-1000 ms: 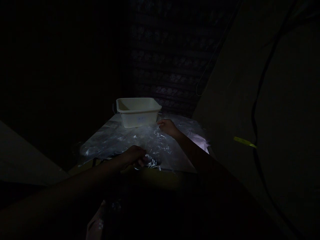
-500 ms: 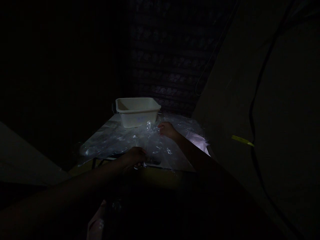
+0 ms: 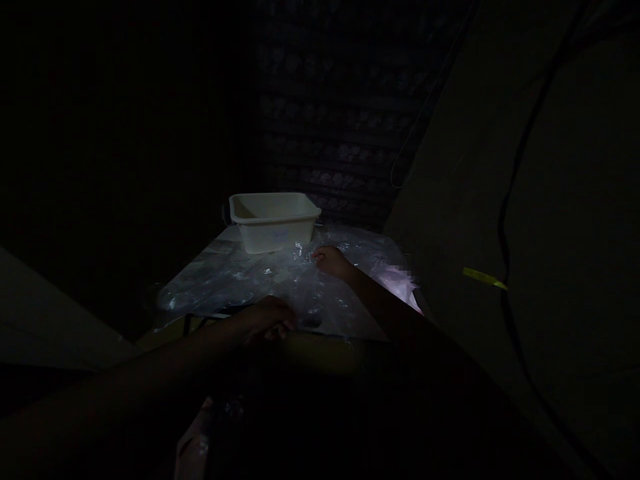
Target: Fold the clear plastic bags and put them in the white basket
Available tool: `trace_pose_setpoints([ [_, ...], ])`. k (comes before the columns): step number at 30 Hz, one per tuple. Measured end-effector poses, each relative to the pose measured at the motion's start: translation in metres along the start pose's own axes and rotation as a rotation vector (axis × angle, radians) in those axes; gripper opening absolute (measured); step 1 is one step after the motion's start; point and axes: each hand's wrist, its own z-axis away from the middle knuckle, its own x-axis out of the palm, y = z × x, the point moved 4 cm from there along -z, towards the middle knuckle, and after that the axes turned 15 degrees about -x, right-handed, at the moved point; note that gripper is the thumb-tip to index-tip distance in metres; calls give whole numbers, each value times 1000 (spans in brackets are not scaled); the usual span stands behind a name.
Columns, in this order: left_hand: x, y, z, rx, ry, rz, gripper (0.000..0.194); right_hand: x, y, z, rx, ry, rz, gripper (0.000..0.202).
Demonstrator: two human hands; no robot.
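Note:
Crinkled clear plastic film (image 3: 215, 283) is spread over a small table, glinting in the dim light; whether it is one sheet or several bags I cannot tell. My right hand (image 3: 331, 260) is closed, thumb and fingers pinching the plastic just right of a white rectangular tub (image 3: 277, 235). At the table's front edge, my left hand (image 3: 270, 317) is curled round the near part of the plastic, its fingers in deep shadow. The tub stands upright toward the back of the table, and its floor is out of sight.
A dark cable (image 3: 505, 247) with a yellow tag (image 3: 484, 277) hangs along the right wall (image 3: 450, 200). Pinkish-white material (image 3: 397, 283) lies at the table's right edge. A pale object (image 3: 193, 447) shows low in front. Most surroundings are too dark to make out.
My left hand has shifted slightly right and turned a little. My right hand has moved slightly left, and the plastic between the hands has changed its folds.

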Motion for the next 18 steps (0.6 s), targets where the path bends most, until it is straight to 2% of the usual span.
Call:
trace_pose_setpoints([
  [5,2,2,1,-7,0,-14,11,-7,-8,1,-33,-53,128,25],
  [7,2,3,2,-4,12,-18,11,-15,-21,3,-116,-18,250,29],
  [9,2,4,3,-15,21,-28,12,-19,-38,7,-240,16,369,41],
  [13,2,4,5,-15,15,-39,13,-2,-62,20,-407,-102,508,79],
  [18,2,5,6,-31,26,-69,12,17,-55,30,-397,-201,609,86],
])
